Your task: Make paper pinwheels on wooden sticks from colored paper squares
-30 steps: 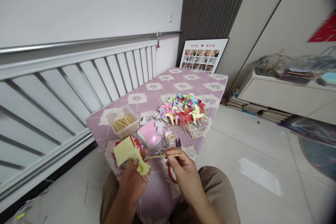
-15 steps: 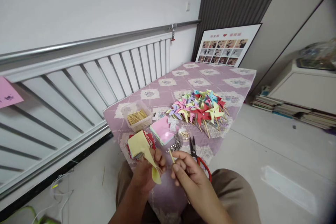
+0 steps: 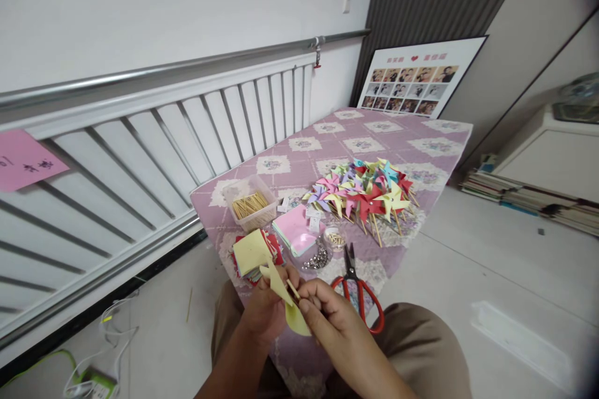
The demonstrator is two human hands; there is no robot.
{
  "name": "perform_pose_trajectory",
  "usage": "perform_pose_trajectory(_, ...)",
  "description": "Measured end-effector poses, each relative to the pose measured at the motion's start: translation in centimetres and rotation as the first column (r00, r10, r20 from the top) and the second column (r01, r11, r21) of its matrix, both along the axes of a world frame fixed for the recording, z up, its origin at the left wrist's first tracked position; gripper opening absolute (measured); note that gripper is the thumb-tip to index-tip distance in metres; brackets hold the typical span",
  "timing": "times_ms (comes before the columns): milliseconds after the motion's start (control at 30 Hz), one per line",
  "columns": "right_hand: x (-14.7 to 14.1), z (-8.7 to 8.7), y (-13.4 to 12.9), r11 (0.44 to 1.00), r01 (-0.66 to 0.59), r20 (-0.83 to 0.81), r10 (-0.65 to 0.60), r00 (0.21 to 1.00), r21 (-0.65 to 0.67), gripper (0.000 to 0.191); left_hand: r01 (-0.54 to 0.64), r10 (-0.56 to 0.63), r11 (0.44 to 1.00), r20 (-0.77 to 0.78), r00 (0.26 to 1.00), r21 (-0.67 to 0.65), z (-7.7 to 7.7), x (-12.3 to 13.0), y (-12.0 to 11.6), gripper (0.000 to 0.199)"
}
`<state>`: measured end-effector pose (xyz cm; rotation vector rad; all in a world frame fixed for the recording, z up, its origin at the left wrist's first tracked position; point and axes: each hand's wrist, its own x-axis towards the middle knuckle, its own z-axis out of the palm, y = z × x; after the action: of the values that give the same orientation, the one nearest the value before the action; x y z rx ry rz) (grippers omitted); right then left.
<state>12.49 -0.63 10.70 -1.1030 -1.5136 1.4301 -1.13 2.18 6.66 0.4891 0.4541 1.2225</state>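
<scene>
My left hand (image 3: 269, 307) is closed on a yellow paper pinwheel (image 3: 296, 319) with curled blades. Between the fingers of my right hand (image 3: 333, 319) is a thin wooden stick (image 3: 293, 288), its upper end against the back of the pinwheel. Both hands meet over the near edge of the table; exactly how stick and paper join is hidden by the fingers. Just beyond lie a stack of yellow and red paper squares (image 3: 253, 250), a clear tub of metal pins (image 3: 318, 257) and red-handled scissors (image 3: 355, 287).
A plastic box of wooden sticks (image 3: 250, 202), pink paper squares (image 3: 297, 227) and a small tub of short wooden pieces (image 3: 335, 238) stand on the cloth-covered table (image 3: 299, 162). Finished pinwheels (image 3: 367, 193) lie heaped farther back. A radiator (image 3: 210, 131) runs along the left.
My right hand has moved left and brought the stick up against the pinwheel in my left hand. The view has shifted slightly, showing the scissors more fully.
</scene>
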Motion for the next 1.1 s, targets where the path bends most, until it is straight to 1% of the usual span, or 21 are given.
perform_pose_trajectory(133,-0.11,-0.16,0.0,1.0,0.004,-0.006,-0.004,1.0,0.014,0.017,0.013,-0.013,1.0,-0.006,1.0,-0.005,0.14,0.02,-0.03,0.039)
perform_pose_trajectory(267,-0.22,-0.57,-0.04,1.0,0.01,-0.002,-0.01,1.0,0.019,0.016,0.025,-0.025,1.0,-0.006,1.0,-0.003,-0.06,-0.01,0.01,0.038)
perform_pose_trajectory(433,-0.34,-0.8,-0.15,0.999,0.027,-0.005,-0.027,1.0,0.025,0.014,0.032,-0.033,0.999,0.02,0.999,0.027,-0.11,0.02,0.01,0.04)
perform_pose_trajectory(600,-0.39,-0.74,-0.3,0.999,0.021,-0.014,-0.02,1.0,0.031,0.015,0.016,-0.016,1.0,-0.001,1.0,-0.009,-0.05,-0.04,-0.11,0.04)
perform_pose_trajectory(733,-0.34,-0.78,-0.36,0.999,0.015,-0.023,-0.014,1.0,0.032,0.015,0.035,-0.035,0.999,0.052,0.998,0.017,-0.13,-0.11,-0.12,0.035)
perform_pose_trajectory(833,-0.32,-0.83,-0.36,1.0,0.01,-0.027,-0.009,1.0,0.029,0.015,0.039,-0.04,0.999,0.065,0.997,0.025,-0.18,-0.13,-0.11,0.036)
perform_pose_trajectory(967,-0.41,-0.71,-0.34,0.999,0.018,-0.022,-0.018,1.0,0.026,0.015,0.027,-0.027,1.0,0.031,0.999,-0.001,0.02,-0.05,-0.22,0.041)
perform_pose_trajectory(1100,-0.52,-0.51,-0.4,0.999,0.028,0.002,-0.028,1.0,0.046,0.016,-0.011,0.01,1.0,-0.016,1.0,-0.025,0.54,0.11,-0.39,0.046)
